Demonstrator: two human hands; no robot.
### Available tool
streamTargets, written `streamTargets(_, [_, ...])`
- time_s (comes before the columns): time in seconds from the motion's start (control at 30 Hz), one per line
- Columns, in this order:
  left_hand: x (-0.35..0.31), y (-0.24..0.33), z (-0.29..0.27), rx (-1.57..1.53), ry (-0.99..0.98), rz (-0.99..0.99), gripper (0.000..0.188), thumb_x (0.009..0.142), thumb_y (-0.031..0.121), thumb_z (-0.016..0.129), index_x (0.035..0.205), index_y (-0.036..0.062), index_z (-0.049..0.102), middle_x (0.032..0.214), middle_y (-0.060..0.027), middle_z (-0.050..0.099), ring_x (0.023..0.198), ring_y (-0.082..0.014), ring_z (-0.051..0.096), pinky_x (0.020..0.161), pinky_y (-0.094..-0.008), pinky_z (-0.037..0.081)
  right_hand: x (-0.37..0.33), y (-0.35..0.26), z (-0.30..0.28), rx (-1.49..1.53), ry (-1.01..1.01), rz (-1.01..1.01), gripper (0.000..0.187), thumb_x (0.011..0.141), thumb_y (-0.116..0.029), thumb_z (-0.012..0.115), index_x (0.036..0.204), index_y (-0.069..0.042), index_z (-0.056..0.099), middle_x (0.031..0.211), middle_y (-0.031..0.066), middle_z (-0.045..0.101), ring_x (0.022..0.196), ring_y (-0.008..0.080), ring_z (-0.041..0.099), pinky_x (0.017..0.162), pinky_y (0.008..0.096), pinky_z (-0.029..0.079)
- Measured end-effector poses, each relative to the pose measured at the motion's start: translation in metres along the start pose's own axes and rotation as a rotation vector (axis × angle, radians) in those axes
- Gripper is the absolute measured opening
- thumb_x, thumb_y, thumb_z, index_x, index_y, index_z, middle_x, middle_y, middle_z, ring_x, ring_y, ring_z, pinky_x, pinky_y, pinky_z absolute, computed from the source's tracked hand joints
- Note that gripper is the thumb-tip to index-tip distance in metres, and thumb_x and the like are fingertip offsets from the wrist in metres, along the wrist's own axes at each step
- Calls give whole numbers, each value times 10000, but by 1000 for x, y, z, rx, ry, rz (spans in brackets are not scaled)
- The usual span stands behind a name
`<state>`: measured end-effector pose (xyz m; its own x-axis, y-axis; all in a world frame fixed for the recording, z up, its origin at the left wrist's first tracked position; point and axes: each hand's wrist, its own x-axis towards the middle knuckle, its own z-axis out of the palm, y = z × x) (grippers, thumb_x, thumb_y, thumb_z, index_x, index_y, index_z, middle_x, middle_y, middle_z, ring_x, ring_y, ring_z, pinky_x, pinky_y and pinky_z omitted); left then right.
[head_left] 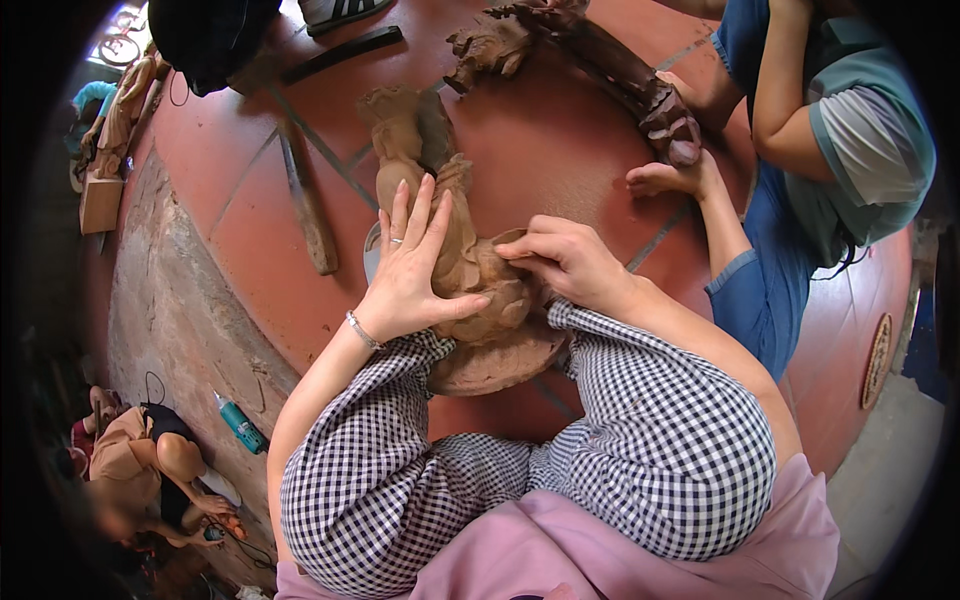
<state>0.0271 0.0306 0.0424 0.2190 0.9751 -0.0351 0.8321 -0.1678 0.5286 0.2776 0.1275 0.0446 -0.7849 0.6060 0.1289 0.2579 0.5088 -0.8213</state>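
Note:
A carved wooden figure (398,150) lies tilted between my knees, its wide round base (500,362) nearest me. My left hand (405,265) is open, fingers spread, resting on the carving with the thumb across its lower part. A ring and a bracelet are on that hand and wrist. My right hand (570,258) is closed in a pinch on a thin brown piece that looks like sandpaper (512,236), against the right side of the carving. The fingers hide most of that piece.
A wooden-handled tool (308,205) lies on the red tiles to the left, with a dark bar (343,54) beyond. At right, another person (860,140) sits by a dark wood carving (620,75). A teal power tool (240,427) lies lower left, near a crouching person (150,460).

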Motion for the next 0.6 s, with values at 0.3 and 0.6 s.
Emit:
streamTargets(0.3, [-1, -1, -1, 11, 31, 25, 1255, 705, 662, 783, 1622, 38, 196, 1706, -195, 32, 1561, -431, -75, 1233, -590, -6, 8, -12, 8, -295, -5, -354, 311, 801, -125, 718, 1111, -125, 735, 829, 42, 594, 790, 233, 612, 717, 340, 539])
streamTargets(0.6, [-2, -3, -2, 26, 34, 5, 1231, 715, 662, 778, 1616, 39, 216, 1702, -190, 64, 1566, -420, -30, 1236, -592, 31, -31, 12, -25, -343, -155, -298, 465, 737, -57, 700, 1199, -110, 715, 768, 28, 535, 778, 200, 600, 722, 347, 544])
